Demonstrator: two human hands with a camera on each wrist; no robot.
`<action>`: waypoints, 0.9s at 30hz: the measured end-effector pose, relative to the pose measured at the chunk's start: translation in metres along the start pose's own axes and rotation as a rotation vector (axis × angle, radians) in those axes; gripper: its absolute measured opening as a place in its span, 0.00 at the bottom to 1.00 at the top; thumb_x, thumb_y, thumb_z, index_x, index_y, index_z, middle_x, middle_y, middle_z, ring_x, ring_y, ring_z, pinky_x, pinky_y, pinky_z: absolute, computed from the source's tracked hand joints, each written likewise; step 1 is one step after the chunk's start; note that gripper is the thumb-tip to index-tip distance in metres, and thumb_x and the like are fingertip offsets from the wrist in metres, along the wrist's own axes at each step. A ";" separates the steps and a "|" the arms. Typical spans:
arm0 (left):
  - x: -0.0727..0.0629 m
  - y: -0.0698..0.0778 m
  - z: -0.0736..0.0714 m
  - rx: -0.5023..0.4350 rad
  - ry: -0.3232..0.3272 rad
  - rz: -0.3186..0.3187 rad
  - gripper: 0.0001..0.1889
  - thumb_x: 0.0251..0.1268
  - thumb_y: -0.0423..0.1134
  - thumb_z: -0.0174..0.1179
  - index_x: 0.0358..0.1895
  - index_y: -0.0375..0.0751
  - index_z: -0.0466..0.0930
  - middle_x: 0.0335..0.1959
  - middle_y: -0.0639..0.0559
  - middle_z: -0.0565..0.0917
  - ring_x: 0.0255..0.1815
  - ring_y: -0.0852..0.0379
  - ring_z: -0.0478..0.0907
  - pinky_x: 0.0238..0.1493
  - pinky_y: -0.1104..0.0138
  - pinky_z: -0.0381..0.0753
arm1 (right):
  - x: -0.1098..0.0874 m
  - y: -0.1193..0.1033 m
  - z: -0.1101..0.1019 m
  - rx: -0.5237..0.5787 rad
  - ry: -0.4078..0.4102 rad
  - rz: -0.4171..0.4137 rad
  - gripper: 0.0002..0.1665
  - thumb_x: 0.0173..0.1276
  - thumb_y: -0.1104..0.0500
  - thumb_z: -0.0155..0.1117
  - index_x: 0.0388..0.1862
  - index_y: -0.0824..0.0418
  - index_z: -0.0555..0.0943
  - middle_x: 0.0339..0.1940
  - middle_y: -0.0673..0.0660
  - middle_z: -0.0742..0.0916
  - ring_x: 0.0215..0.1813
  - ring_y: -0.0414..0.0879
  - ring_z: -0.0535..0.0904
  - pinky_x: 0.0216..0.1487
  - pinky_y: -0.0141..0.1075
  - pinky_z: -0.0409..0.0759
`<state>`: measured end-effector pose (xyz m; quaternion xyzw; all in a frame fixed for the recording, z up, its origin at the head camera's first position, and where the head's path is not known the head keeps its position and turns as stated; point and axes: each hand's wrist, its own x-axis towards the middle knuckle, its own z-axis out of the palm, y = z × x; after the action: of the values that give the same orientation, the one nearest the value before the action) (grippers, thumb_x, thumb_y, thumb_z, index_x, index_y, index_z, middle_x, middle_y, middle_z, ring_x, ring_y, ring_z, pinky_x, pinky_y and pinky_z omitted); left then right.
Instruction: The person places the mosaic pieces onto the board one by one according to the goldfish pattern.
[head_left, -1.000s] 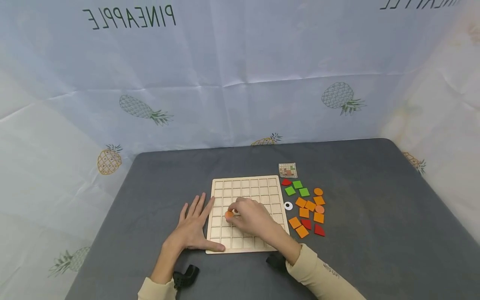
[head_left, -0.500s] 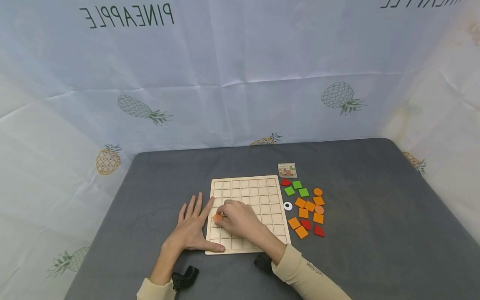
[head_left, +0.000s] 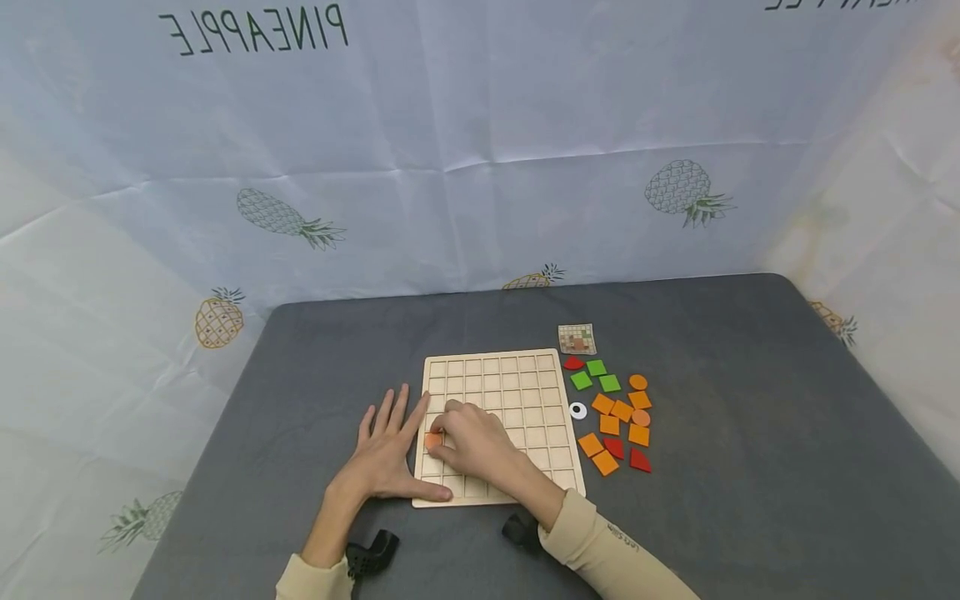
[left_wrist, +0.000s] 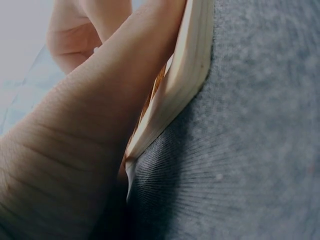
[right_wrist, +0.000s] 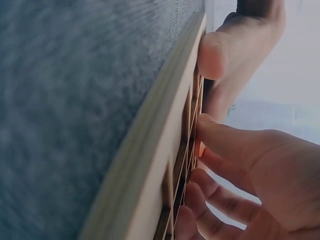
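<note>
On the grey table lies a pale wooden grid board point(head_left: 517, 392), its cells bare where they show. My left hand point(head_left: 382, 458) spreads its straight fingers over the board's left edge, thumb resting on the near left corner. At the leftmost column my right hand point(head_left: 476, 437) holds a small orange tile point(head_left: 433, 441) between thumb and fingertips. Part of that tile is hidden by the fingers; its outline looks rounded. The right wrist view shows the right thumb point(right_wrist: 225, 137) down at the board's surface, close to the left thumb point(right_wrist: 212, 60).
Right of the board lie loose orange squares point(head_left: 610, 425), orange discs point(head_left: 637, 382), green squares point(head_left: 581, 381), red quarter-round pieces point(head_left: 640, 459) and a white ring with a dark centre point(head_left: 577, 411). Beyond them is a small pattern card point(head_left: 577, 340). A patterned cloth point(head_left: 450, 225) hangs behind the table.
My right hand has moved left across the board with the orange tile, to the leftmost column, and the tile now sits lower against the grid. The left hand has stayed in place.
</note>
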<state>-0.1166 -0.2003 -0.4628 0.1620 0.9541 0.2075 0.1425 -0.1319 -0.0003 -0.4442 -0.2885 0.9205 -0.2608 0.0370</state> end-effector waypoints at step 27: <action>0.000 -0.001 -0.001 0.029 -0.019 -0.014 0.77 0.43 0.73 0.80 0.92 0.46 0.41 0.92 0.32 0.35 0.92 0.25 0.33 0.85 0.26 0.36 | -0.002 0.000 -0.001 0.059 0.000 0.024 0.10 0.68 0.58 0.80 0.47 0.59 0.95 0.40 0.54 0.90 0.35 0.40 0.80 0.31 0.30 0.77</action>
<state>-0.1169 -0.2018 -0.4622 0.1594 0.9568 0.1911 0.1504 -0.1305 0.0006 -0.4436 -0.2761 0.9159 -0.2872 0.0486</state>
